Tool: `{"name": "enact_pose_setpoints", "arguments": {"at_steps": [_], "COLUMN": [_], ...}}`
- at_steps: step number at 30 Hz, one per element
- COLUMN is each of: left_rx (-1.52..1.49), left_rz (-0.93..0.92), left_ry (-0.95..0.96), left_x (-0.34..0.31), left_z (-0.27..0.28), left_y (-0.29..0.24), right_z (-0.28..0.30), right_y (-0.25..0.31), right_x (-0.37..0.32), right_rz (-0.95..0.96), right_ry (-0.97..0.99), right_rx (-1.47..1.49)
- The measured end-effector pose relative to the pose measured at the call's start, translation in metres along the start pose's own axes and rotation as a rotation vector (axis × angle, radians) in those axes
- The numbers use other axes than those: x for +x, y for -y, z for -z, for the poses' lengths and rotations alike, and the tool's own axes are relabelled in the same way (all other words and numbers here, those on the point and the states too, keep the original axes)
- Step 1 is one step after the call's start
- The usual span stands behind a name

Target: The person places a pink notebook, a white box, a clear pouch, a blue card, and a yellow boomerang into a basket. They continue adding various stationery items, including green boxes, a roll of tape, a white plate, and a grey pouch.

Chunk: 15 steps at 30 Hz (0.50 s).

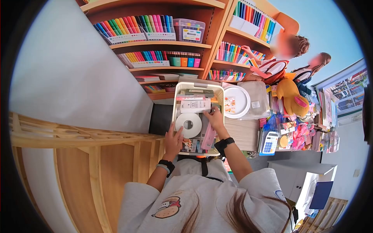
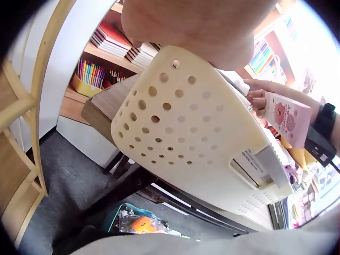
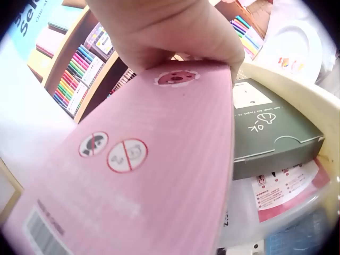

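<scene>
A cream perforated basket (image 2: 175, 122) holds boxes and packets. My right hand (image 1: 215, 118) grips the end of a slim pink box (image 3: 133, 170), which stands tilted at the basket's right side. Beside that box lies a dark green box (image 3: 276, 125) with white print. My left hand (image 1: 173, 140) lies over the basket's left rim, its extended fingers touching the edge of a white roll (image 1: 180, 130) with a hole in its middle. Behind the roll is a white box (image 1: 195, 105), close to my right fingertips.
A white round plate (image 1: 244, 101) stands right of the basket on the wooden table (image 1: 245, 134). Farther right are a calculator (image 1: 269, 143) and a plush toy (image 1: 289, 95). Shelves with colored pens (image 1: 155, 25) rise behind. A wooden lattice (image 1: 97, 141) stands on the left.
</scene>
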State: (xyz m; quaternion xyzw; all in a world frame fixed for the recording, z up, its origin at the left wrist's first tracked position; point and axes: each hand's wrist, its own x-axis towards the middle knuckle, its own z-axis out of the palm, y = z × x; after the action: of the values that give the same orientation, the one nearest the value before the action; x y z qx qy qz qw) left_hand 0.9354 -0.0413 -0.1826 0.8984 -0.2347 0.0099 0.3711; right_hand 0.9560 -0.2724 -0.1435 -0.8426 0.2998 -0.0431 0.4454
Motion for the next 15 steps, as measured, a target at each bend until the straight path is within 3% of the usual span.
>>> {"name": "enact_pose_setpoints", "arguments": {"at_steps": [6, 10, 15], "left_rx": [-0.007, -0.031, -0.001], "left_rz": [-0.012, -0.024, -0.015], "left_ry": [0.002, -0.002, 0.006], "left_x": [0.001, 0.001, 0.002], "left_z": [0.001, 0.002, 0.003], "left_y": [0.001, 0.002, 0.001], "right_z": [-0.008, -0.011, 0.014], "right_y": [-0.004, -0.011, 0.001], "right_x": [-0.006, -0.001, -0.003], "right_rz": [-0.014, 0.089, -0.126], "right_ry": [0.203, 0.046, 0.076], "right_rx": [-0.042, -0.086, 0.068]}}
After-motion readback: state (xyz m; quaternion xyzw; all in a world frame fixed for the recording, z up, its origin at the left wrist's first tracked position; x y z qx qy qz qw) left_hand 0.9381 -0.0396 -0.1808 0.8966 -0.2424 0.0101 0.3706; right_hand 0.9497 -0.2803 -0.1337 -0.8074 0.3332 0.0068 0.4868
